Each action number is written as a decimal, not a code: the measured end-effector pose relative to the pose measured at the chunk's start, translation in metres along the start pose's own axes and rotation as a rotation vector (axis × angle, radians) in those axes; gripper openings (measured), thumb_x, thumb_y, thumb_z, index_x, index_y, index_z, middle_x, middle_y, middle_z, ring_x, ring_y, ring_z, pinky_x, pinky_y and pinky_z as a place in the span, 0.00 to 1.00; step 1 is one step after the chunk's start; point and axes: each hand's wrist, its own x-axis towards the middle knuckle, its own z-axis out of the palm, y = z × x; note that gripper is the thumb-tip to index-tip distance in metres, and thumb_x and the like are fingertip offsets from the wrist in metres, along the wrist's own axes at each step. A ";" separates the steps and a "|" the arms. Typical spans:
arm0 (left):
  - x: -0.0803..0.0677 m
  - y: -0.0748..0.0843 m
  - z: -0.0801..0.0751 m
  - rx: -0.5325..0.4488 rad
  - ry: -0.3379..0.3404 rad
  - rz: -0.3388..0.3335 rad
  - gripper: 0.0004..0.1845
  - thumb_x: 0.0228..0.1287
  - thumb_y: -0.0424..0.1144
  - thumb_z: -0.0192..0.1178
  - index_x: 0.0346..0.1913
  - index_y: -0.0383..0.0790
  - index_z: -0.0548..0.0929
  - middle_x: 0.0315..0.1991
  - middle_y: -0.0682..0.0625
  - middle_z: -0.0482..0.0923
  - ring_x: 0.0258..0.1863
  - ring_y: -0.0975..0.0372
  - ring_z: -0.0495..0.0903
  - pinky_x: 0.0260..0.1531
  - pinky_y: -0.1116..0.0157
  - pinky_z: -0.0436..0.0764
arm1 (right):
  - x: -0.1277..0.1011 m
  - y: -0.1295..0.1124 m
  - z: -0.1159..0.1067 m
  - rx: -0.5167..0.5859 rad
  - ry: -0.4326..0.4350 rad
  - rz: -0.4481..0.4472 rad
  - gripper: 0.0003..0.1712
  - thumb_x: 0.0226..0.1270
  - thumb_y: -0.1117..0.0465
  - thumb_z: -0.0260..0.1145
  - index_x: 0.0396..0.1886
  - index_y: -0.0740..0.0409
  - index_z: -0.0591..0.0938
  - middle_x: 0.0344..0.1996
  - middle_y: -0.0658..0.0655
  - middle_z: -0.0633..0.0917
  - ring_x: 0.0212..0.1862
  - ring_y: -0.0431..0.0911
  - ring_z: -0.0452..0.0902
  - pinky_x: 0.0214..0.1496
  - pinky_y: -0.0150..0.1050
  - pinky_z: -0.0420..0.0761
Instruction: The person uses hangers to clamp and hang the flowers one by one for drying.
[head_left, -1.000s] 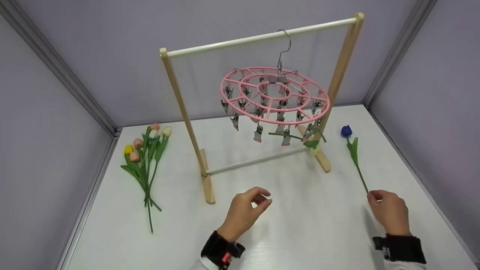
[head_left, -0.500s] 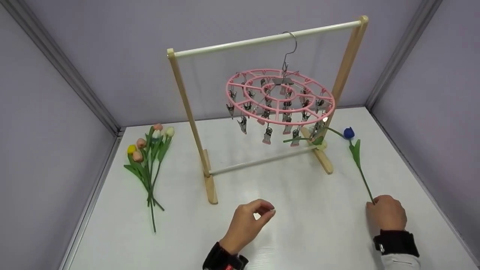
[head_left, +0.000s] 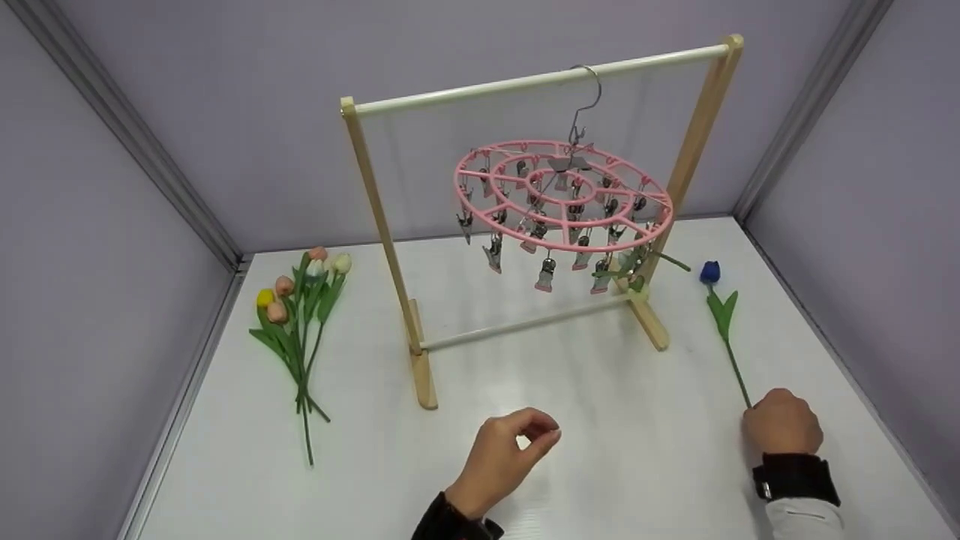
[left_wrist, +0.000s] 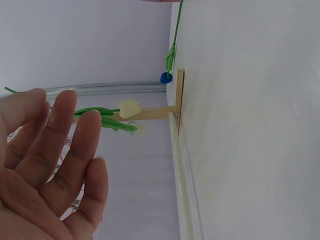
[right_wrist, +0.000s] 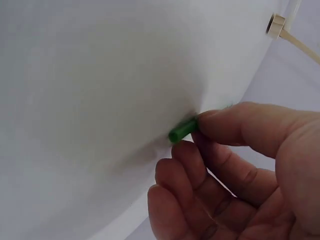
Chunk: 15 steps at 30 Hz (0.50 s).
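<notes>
Over the table's front middle is my left hand (head_left: pixel 506 461), thumb and forefinger curved toward each other with nothing between them. In the left wrist view its fingers (left_wrist: pixel 65 130) are loosely bent. My right hand (head_left: pixel 784 424), at the right, pinches the stem end of a blue artificial tulip (head_left: pixel 710 272), which points away from me with its green leaf. In the right wrist view the stem's cut end (right_wrist: pixel 182 131) pokes out between thumb and forefinger, close over the white surface. A pink round clip hanger (head_left: pixel 562 247) hangs from a rack, head-down pale tulips (left_wrist: pixel 130 108) at its right edge.
The wooden rack (head_left: pixel 382 225) with white bars stands mid-table, feet spread front to back. Several tulips, peach, yellow and white, lie in a bunch (head_left: pixel 300 330) on the white table (head_left: pixel 225 465) at the left. Grey panels (head_left: pixel 862 225) wall in the sides and back.
My right hand has turned knuckles up and drawn slightly back, keeping the stem pinched. The clip hanger has rotated a little with its hanging tulips. My left hand has come slightly toward me.
</notes>
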 end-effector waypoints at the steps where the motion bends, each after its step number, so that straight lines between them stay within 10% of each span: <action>1: 0.000 0.000 0.000 -0.001 0.000 -0.001 0.07 0.72 0.45 0.60 0.42 0.47 0.86 0.33 0.63 0.83 0.33 0.74 0.80 0.34 0.69 0.79 | 0.000 0.000 -0.001 -0.001 0.000 0.008 0.11 0.58 0.69 0.54 0.17 0.67 0.76 0.17 0.63 0.77 0.21 0.54 0.74 0.17 0.47 0.73; 7: 0.000 0.001 0.000 -0.002 -0.010 -0.015 0.07 0.71 0.45 0.61 0.42 0.48 0.86 0.33 0.63 0.83 0.33 0.74 0.80 0.34 0.70 0.78 | -0.005 0.001 -0.012 0.029 0.056 0.000 0.12 0.58 0.68 0.57 0.25 0.74 0.82 0.21 0.68 0.81 0.22 0.56 0.77 0.17 0.47 0.75; 15: 0.000 0.003 0.002 -0.010 -0.017 0.008 0.07 0.72 0.45 0.60 0.42 0.47 0.85 0.34 0.63 0.84 0.33 0.74 0.80 0.34 0.71 0.78 | -0.020 -0.012 -0.026 0.101 0.405 -0.197 0.10 0.57 0.73 0.62 0.34 0.77 0.84 0.26 0.71 0.84 0.26 0.65 0.79 0.21 0.49 0.73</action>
